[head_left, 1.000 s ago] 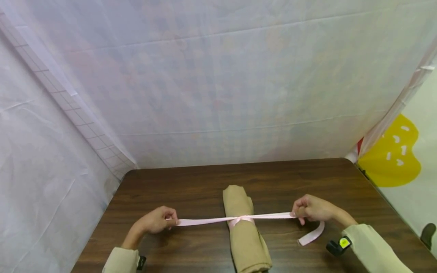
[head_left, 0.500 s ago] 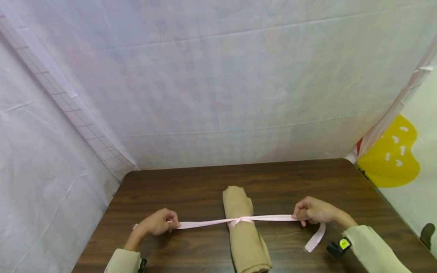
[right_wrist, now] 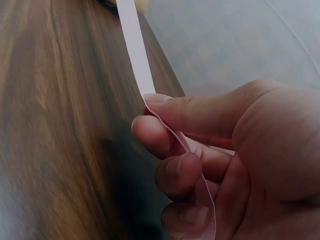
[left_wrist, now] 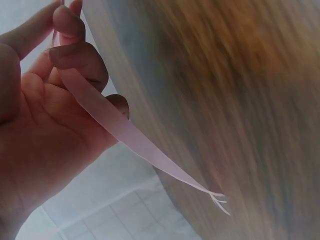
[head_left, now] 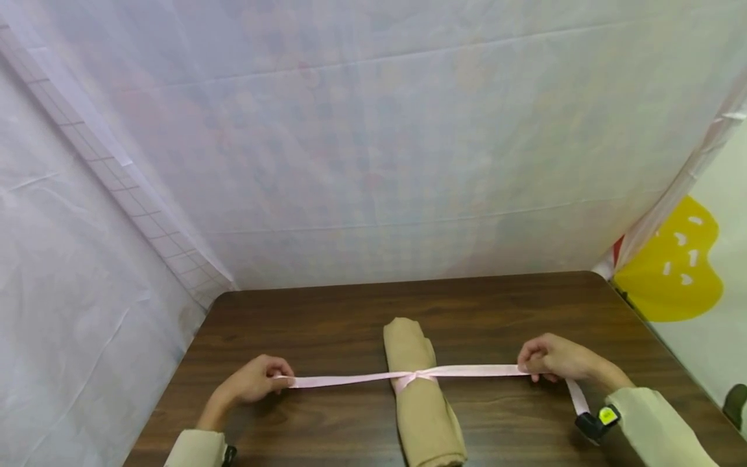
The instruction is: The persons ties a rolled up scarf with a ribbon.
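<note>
A rolled tan cloth (head_left: 421,415) lies lengthwise on the table, with a pink ribbon (head_left: 478,370) wrapped round its middle and crossed on top. To the left of the roll, my left hand (head_left: 258,379) pinches one ribbon end between thumb and finger. In the left wrist view the frayed tail of the ribbon (left_wrist: 125,132) hangs past the palm. On the other side, my right hand (head_left: 557,358) pinches the opposite ribbon length, seen close in the right wrist view as a flat ribbon strip (right_wrist: 135,50). Both lengths stretch nearly straight out from the crossing.
The dark wood table (head_left: 327,311) has its far edge against a pale hanging sheet (head_left: 373,162). A yellow shape (head_left: 671,272) shows on the wall at the right. A black wrist device with a yellow mark (head_left: 598,421) sits below the right hand.
Both hands have moved apart, the left hand further left and the right hand further right, drawing the ribbon out. The cloth roll has shifted only very slightly right in view.
</note>
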`<control>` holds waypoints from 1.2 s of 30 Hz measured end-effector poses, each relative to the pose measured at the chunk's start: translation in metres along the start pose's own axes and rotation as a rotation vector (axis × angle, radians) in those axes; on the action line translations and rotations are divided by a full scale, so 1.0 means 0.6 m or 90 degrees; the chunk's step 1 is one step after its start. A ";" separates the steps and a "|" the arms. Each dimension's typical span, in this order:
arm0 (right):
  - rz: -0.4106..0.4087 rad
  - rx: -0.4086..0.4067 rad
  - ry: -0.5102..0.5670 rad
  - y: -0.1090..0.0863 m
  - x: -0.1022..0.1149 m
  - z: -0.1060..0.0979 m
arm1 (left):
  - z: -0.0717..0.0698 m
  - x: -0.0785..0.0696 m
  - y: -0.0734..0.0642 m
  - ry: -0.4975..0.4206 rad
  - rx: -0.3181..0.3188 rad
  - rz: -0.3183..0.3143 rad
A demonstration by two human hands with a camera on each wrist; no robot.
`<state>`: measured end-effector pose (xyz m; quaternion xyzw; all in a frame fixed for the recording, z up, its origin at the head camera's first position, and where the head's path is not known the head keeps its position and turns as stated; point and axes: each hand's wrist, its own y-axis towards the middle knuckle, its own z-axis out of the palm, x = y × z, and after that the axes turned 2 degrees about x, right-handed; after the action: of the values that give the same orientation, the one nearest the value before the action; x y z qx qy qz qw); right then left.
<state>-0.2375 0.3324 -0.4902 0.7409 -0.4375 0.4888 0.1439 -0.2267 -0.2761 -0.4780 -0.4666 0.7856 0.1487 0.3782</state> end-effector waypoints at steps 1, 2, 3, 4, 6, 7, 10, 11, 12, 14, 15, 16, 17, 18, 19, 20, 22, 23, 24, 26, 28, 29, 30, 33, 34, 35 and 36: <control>-0.001 -0.002 0.002 -0.002 -0.001 -0.002 | -0.001 0.002 -0.002 -0.003 -0.003 0.002; -0.002 -0.003 0.005 -0.005 -0.003 -0.005 | -0.003 0.003 -0.004 -0.008 -0.005 0.003; -0.005 -0.005 0.008 -0.007 -0.004 -0.008 | -0.005 0.004 -0.005 -0.012 -0.006 0.004; -0.007 -0.007 0.011 -0.010 -0.005 -0.010 | -0.006 0.005 -0.007 -0.018 -0.006 0.006; -0.012 -0.008 0.018 -0.015 -0.006 -0.016 | -0.009 0.008 -0.011 -0.025 -0.010 0.004; -0.016 -0.009 0.021 -0.017 -0.007 -0.018 | -0.011 0.009 -0.013 -0.028 -0.011 0.003; -0.024 -0.013 0.031 -0.025 -0.009 -0.026 | -0.016 0.013 -0.018 -0.034 -0.017 -0.006; -0.028 -0.015 0.035 -0.027 -0.011 -0.029 | -0.017 0.015 -0.019 -0.032 -0.020 -0.010; -0.030 -0.017 0.036 -0.030 -0.013 -0.031 | -0.018 0.016 -0.020 -0.031 -0.021 -0.014; -0.033 -0.022 0.034 -0.034 -0.018 -0.037 | -0.020 0.019 -0.022 -0.031 -0.025 -0.022; -0.034 -0.025 0.031 -0.036 -0.020 -0.039 | -0.021 0.021 -0.024 -0.028 -0.027 -0.025; -0.034 -0.029 0.026 -0.038 -0.023 -0.041 | -0.022 0.022 -0.025 -0.026 -0.029 -0.028; -0.034 -0.032 0.022 -0.040 -0.026 -0.043 | -0.023 0.024 -0.027 -0.026 -0.031 -0.029; -0.032 -0.035 0.018 -0.042 -0.030 -0.045 | -0.024 0.026 -0.028 -0.025 -0.033 -0.031; -0.030 -0.038 0.016 -0.045 -0.033 -0.047 | -0.025 0.027 -0.030 -0.025 -0.035 -0.031; -0.031 -0.041 0.014 -0.047 -0.036 -0.048 | -0.026 0.029 -0.032 -0.026 -0.037 -0.031; -0.033 -0.045 0.016 -0.052 -0.043 -0.052 | -0.027 0.033 -0.036 -0.031 -0.041 -0.033; -0.036 -0.046 0.020 -0.054 -0.046 -0.054 | -0.028 0.036 -0.038 -0.033 -0.043 -0.034; -0.039 -0.047 0.025 -0.057 -0.050 -0.056 | -0.028 0.038 -0.040 -0.037 -0.046 -0.037; -0.047 -0.045 0.036 -0.063 -0.056 -0.060 | -0.030 0.044 -0.044 -0.045 -0.051 -0.041; -0.049 -0.046 0.043 -0.069 -0.062 -0.064 | -0.032 0.049 -0.048 -0.048 -0.057 -0.049; -0.052 -0.047 0.044 -0.072 -0.065 -0.066 | -0.033 0.052 -0.050 -0.052 -0.060 -0.054; -0.051 -0.048 0.045 -0.075 -0.067 -0.068 | -0.034 0.054 -0.053 -0.057 -0.062 -0.059; -0.045 -0.056 0.042 -0.084 -0.074 -0.073 | -0.037 0.060 -0.060 -0.066 -0.070 -0.075; -0.044 -0.058 0.042 -0.086 -0.076 -0.074 | -0.038 0.062 -0.063 -0.071 -0.071 -0.078; -0.041 -0.061 0.043 -0.089 -0.078 -0.075 | -0.039 0.064 -0.065 -0.073 -0.073 -0.082; -0.039 -0.063 0.043 -0.091 -0.079 -0.076 | -0.040 0.065 -0.067 -0.075 -0.076 -0.086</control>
<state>-0.2283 0.4171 -0.4971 0.7292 -0.4333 0.4864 0.2097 -0.2145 -0.3353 -0.4859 -0.5308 0.7186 0.1966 0.4040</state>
